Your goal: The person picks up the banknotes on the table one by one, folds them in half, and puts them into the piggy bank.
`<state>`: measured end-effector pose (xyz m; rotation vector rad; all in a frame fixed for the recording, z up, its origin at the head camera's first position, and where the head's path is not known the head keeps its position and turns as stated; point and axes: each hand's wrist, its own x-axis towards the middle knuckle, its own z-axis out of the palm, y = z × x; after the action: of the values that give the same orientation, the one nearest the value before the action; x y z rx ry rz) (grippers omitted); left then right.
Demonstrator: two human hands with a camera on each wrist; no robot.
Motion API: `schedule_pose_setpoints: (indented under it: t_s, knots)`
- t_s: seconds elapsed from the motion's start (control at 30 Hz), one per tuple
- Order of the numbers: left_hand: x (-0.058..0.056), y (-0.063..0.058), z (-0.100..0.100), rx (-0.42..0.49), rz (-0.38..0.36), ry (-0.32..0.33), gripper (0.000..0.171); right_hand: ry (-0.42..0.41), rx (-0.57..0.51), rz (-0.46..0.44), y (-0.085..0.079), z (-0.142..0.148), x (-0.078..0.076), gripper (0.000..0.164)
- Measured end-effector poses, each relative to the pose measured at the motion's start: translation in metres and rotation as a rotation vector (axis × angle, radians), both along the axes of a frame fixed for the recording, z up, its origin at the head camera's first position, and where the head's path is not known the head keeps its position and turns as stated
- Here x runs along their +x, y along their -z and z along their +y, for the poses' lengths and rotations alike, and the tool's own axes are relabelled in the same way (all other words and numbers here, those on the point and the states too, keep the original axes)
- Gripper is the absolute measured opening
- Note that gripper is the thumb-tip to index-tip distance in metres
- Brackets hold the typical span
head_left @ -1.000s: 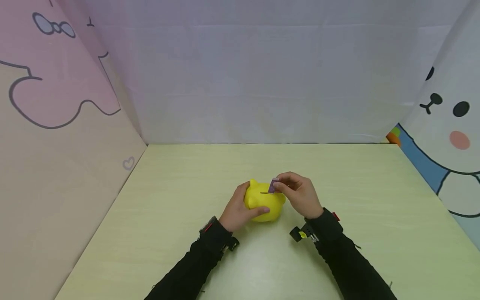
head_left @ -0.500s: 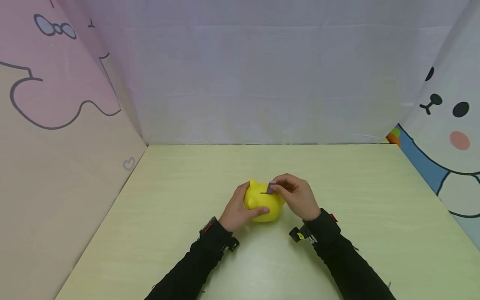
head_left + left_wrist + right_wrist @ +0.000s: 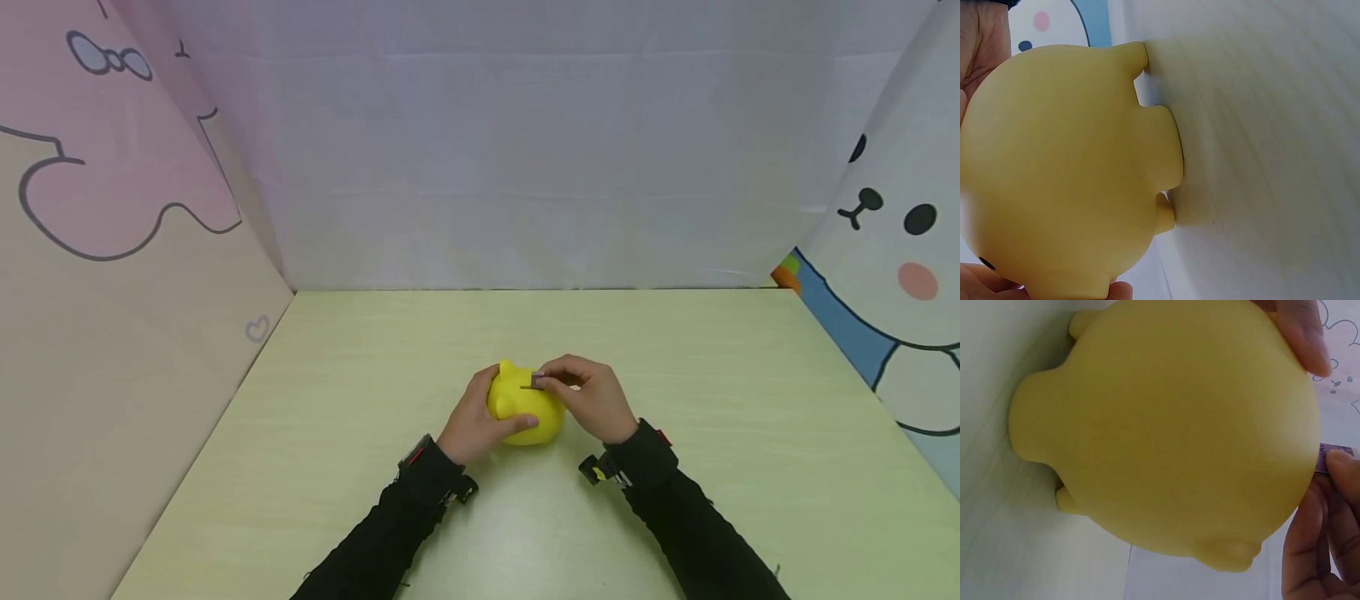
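A yellow piggy bank (image 3: 528,427) stands on its short legs on the table, its coin slot (image 3: 527,387) facing up. My left hand (image 3: 474,423) grips it at the left end, thumb along the near side. Between the thumb and fingers of my right hand (image 3: 595,402) is a small folded purple banknote (image 3: 537,379), held upright at the slot. In the right wrist view the lower edge of the banknote (image 3: 1326,452) meets the top of the piggy bank (image 3: 1179,431); how deep it sits in the slot is hidden. The left wrist view shows the piggy bank's side (image 3: 1066,156) and feet.
The pale wooden table (image 3: 360,375) spreads out around the piggy bank. A whitish curtain (image 3: 480,167) hangs along its back edge. Printed cartoon sheets flank it, a pink and cream one (image 3: 135,292) at left and a white bear (image 3: 885,275) at right.
My right hand has moved slightly left and down with the banknote, and less of the banknote shows above the slot. My left hand and the piggy bank have stayed put.
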<state>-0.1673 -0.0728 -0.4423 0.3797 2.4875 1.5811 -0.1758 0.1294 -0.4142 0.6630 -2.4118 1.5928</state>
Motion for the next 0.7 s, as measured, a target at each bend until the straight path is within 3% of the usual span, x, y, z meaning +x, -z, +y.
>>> schedule_pose_setpoints:
  t_s: [0.13, 0.7]
  knots:
    - [0.0005, 0.0001, -0.0004, 0.0, 0.003, 0.0, 0.093, 0.02, 0.061, 0.018, -0.0008, 0.0, 0.0009, 0.009]
    - [0.0011, -0.0003, -0.0015, 0.015, 0.007, 0.008, 0.093, -0.012, 0.095, 0.005, -0.0018, 0.0042, 0.0001, 0.011]
